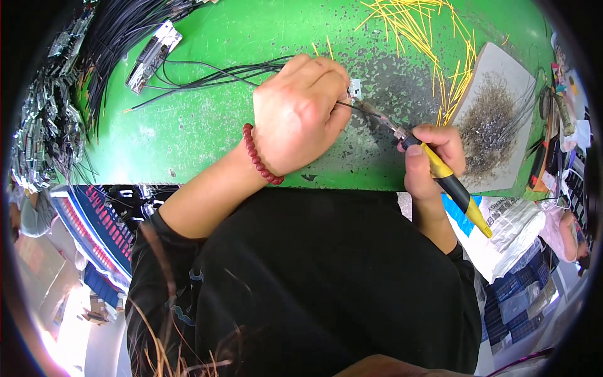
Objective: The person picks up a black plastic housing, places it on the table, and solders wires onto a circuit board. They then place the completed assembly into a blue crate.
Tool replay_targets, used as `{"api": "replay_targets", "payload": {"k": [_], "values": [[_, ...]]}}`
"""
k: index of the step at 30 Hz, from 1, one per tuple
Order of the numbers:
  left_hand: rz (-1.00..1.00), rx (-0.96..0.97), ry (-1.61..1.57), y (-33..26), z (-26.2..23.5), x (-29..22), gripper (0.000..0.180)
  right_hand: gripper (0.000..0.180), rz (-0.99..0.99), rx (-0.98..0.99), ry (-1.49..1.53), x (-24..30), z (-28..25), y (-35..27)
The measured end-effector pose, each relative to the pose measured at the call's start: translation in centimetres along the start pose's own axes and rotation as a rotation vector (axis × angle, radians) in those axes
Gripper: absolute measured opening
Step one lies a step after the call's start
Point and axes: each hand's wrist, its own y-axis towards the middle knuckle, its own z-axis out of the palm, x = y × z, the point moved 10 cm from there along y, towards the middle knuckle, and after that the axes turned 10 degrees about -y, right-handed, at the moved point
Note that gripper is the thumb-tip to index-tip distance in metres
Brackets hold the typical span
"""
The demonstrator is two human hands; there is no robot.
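Note:
My left hand [301,103], with a red bead bracelet [252,154] at the wrist, is closed over the green table. Thin black wires [220,76] run in under it from the left, and its fingers appear to pinch them. A small silvery part [355,88] shows just past the fingertips; the palm hides the rest. Two short yellow ends [328,47] stick out above the knuckles. In my right hand [440,151] is a yellow and black soldering iron [453,187], gripped like a pen. Its metal tip points up and left, close to the silvery part and my left fingers.
Cut yellow wires [419,43] curve across the back right. A grey board [493,125] bearing dark residue lies at the right. Far left are a silvery metal assembly [152,56], a bundle of black wires [116,41] and a pile of metal assemblies [47,119]. The table's [207,147] front edge meets my body.

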Motion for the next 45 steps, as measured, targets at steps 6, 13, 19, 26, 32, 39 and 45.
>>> {"api": "replay_targets", "payload": {"k": [6,13,19,26,32,39,45], "values": [[0.020,-0.004,0.024,0.0,0.1,0.1,0.013,0.022,0.040,-0.046,0.096,-0.6,-0.6,-0.4],[0.031,-0.007,0.035,-0.2,0.1,-0.1,0.010,0.019,0.021,-0.071,0.105,-0.9,-0.8,-0.5],[0.018,0.003,0.043,-0.2,0.1,-0.1,0.008,0.016,0.036,-0.090,0.099,-0.9,-0.8,-0.4],[-0.043,0.024,0.093,0.1,0.1,-0.2,0.007,0.013,0.051,-0.101,0.118,-0.7,-0.6,-0.4],[-0.157,0.201,0.229,1.1,1.0,0.2,0.008,0.011,0.052,-0.114,0.099,0.0,-0.3,0.1],[-0.180,0.245,0.253,1.1,1.3,0.5,0.010,0.010,0.031,-0.004,0.085,0.2,0.3,0.2],[-0.174,0.239,0.234,1.0,1.4,0.5,0.009,0.010,0.014,0.034,0.067,0.2,0.6,0.4]]}}
